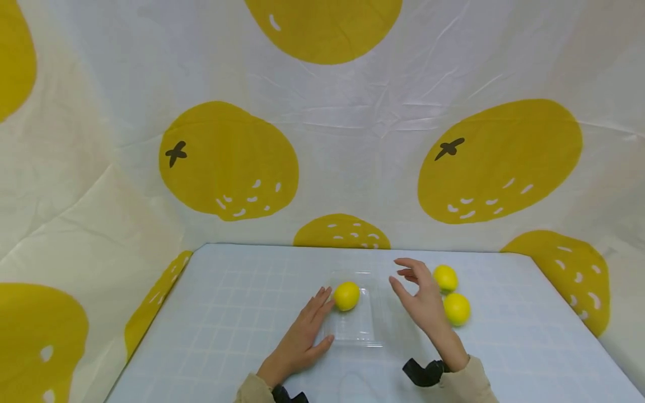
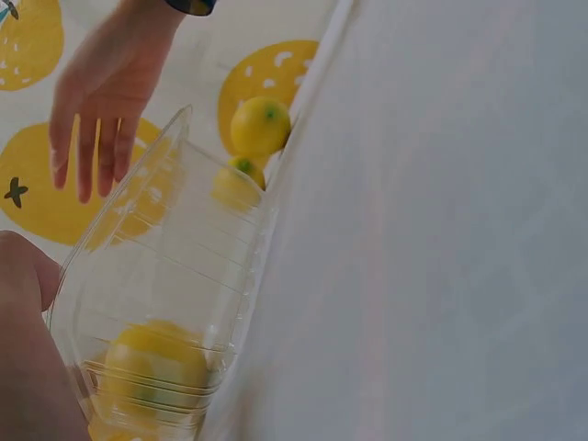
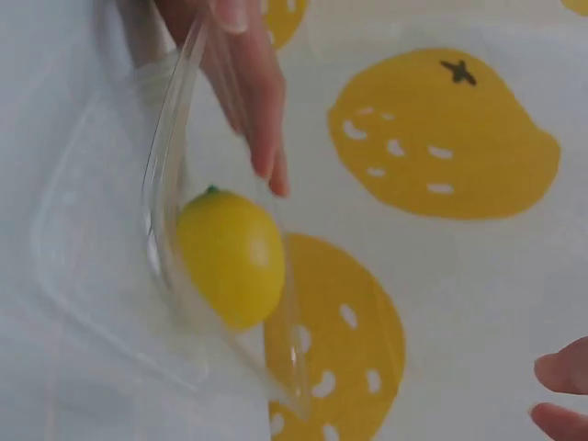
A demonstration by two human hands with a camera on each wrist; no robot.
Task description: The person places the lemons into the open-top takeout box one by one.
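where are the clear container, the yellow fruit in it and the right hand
Clear container (image 1: 355, 326): head view, bare part of its floor.
Yellow fruit (image 1: 346, 296): head view, middle of its surface.
Right hand (image 1: 423, 299): head view, middle of the hand.

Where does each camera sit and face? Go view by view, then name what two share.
Head: on the head, facing forward and down at the clear container; left hand, right hand and sleeves show.
Left wrist: on that wrist, facing across the container toward the right hand; part of the left hand shows at left.
Right wrist: on that wrist, facing across the container toward the left hand; right fingertips show at lower right.
Shared: head and left wrist both show two loose yellow fruits.
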